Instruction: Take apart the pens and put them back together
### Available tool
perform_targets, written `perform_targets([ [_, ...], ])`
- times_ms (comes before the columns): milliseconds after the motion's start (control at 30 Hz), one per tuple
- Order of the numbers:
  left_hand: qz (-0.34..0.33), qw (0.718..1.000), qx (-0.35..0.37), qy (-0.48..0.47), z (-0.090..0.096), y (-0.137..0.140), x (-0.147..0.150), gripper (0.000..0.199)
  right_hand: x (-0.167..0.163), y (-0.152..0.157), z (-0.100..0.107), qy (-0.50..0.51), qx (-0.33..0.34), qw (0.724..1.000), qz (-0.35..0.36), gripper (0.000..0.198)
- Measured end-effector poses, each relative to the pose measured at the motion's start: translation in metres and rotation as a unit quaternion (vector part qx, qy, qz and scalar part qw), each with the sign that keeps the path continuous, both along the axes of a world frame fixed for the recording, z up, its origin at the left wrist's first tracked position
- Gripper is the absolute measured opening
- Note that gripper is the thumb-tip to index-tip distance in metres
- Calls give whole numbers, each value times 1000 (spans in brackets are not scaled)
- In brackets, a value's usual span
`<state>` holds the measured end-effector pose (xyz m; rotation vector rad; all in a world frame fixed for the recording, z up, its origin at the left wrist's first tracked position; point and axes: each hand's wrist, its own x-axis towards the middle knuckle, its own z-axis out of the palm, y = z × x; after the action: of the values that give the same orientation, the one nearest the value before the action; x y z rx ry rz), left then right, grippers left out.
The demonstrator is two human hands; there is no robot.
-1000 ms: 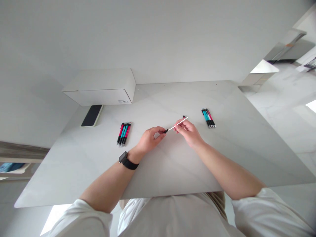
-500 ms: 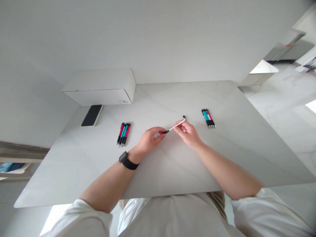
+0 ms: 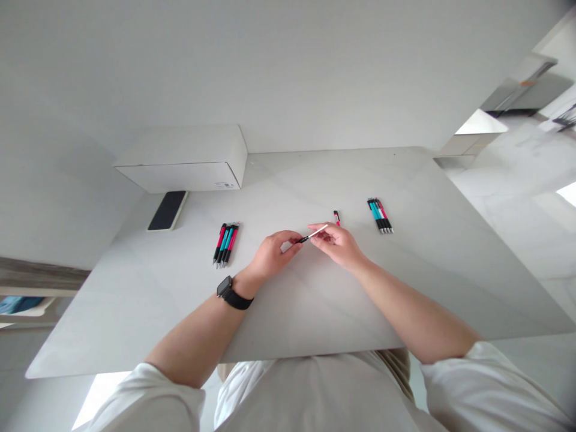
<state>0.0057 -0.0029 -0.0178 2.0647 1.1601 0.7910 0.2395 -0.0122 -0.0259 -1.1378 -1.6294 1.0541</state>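
Between the thumb and fingers of my left hand [image 3: 275,254] is a short black pen grip section, its ends partly covered by the fingertips. A thin white pen refill [image 3: 319,230] sticks out of it, slanting up to the right. My right hand [image 3: 338,245] has its thumb and fingertips closed around the refill, close to my left fingertips. Just behind the right knuckles lies a red pen barrel [image 3: 337,218] with a black end, its near part hidden by the hand.
Several red and teal pens lie in a row at the left [image 3: 225,245], and another row of pens [image 3: 380,216] lies at the right. A phone [image 3: 167,211] rests before a white box [image 3: 180,159] by the wall. The table's front edge [image 3: 315,356] is close to my body.
My right hand has moved slightly left and down along the refill. Less of the white refill shows outside the grip section, and more of the red barrel is visible. The left hand stays put.
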Motion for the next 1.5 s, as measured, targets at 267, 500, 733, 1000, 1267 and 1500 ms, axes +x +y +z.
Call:
perform_targets([
  [267, 11, 1000, -8, 10, -1, 0, -1, 30, 4, 0, 3, 40, 22, 996, -75, 30],
  [500, 11, 1000, -6, 10, -2, 1, -2, 27, 7, 0, 11, -2, 37, 997, -69, 30],
  [733, 25, 1000, 7, 17, -2, 1, -4, 24, 46, 20, 16, -14, 49, 987, -153, 34],
  [1000, 12, 990, 88, 113, -11, 8, -8, 18, 84, 39, 5, -302, 122, 938, -117, 33],
  [1267, 26, 973, 125, 194, -22, 7, -9, 15, 76, 35, -7, -414, 116, 901, -63, 22],
  [1500, 19, 965, 146, 218, -23, 9, -10, 15, 72, 34, -14, -480, 63, 868, -112, 9],
])
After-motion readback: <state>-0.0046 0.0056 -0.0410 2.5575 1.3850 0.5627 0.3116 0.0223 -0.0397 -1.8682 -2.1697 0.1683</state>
